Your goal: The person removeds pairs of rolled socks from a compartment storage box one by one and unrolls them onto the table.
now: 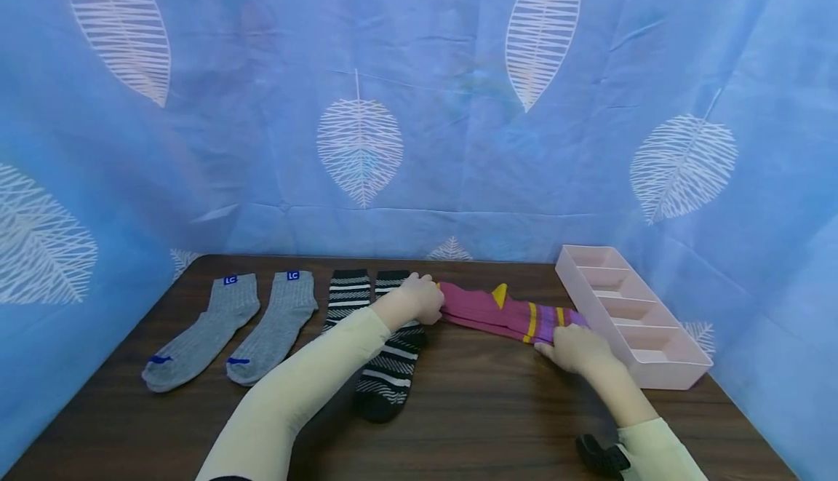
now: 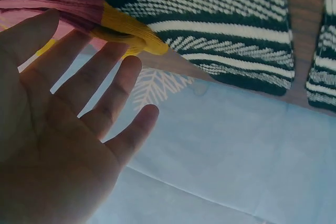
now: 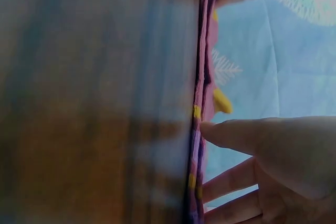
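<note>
Two layers of pink and purple socks (image 1: 484, 306) lie stacked lengthwise on the table, with yellow stripes and a pointed yellow heel. My left hand (image 1: 422, 299) is over their yellow end. In the left wrist view, its fingers (image 2: 128, 77) are spread, and the thumb and index finger overlap the pink knit. At the purple end, my right hand (image 1: 577, 348) touches the socks with fairly straight fingers. The right wrist view has its thumb (image 3: 226, 129) against the layered edge. Black-and-white striped socks (image 1: 391, 372) lie beside and partly behind my left arm.
Two grey socks (image 1: 203, 343) with blue labels lie at the left of the brown table (image 1: 484, 408). A pale pink divided box (image 1: 668, 375) stands at the right, close to my right hand. Behind the table hangs a blue leaf-patterned cloth (image 1: 425, 161).
</note>
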`<state>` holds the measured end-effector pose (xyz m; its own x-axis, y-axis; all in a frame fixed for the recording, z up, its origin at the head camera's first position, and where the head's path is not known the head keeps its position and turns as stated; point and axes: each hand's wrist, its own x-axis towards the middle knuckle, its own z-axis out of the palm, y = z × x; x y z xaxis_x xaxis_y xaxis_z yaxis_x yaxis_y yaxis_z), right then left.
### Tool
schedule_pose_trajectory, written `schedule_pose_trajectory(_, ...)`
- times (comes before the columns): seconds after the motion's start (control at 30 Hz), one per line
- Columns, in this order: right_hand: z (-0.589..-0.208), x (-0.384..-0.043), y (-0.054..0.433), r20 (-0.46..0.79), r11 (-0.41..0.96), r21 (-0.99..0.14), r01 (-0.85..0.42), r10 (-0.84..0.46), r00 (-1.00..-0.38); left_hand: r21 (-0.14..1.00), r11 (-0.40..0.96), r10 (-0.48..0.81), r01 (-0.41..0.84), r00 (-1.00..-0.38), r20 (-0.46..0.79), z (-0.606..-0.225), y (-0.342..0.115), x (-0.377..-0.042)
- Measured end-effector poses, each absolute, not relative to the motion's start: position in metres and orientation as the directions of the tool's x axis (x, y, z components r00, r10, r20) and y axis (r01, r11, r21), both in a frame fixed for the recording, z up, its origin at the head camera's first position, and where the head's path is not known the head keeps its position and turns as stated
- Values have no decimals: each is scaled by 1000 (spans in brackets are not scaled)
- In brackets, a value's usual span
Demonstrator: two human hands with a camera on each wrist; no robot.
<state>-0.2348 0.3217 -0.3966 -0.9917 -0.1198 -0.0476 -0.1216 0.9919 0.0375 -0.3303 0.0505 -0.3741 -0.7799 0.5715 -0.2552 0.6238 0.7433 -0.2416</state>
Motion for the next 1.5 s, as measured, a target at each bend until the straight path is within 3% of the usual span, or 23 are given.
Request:
schedule_pose_trajectory(0.23,-395,-267,330,-115,993,31,-114,-109,-987,-188,749,586,635,-768,-260,-373,50,-321)
schedule_pose_trajectory(0.5,-394,-301,339,-161,996,-18,-86,-88,-983,-232,738,593,633,-773,-225,-373,55,-298)
schedule_pose_trajectory(1.07,-404,-335,343,-158,975,-174,-140,-168,-973,-286,683,653,672,-737,-174,-379,72,-210)
schedule_pose_trajectory(1.3,-407,-345,334,-169,950,-249,-190,-236,-957,-293,618,710,729,-678,-190,-386,69,-187)
schedule_pose_trajectory(1.5,-410,-352,319,-188,931,-279,-235,-293,-938,-236,580,759,780,-622,-192,-391,57,-180)
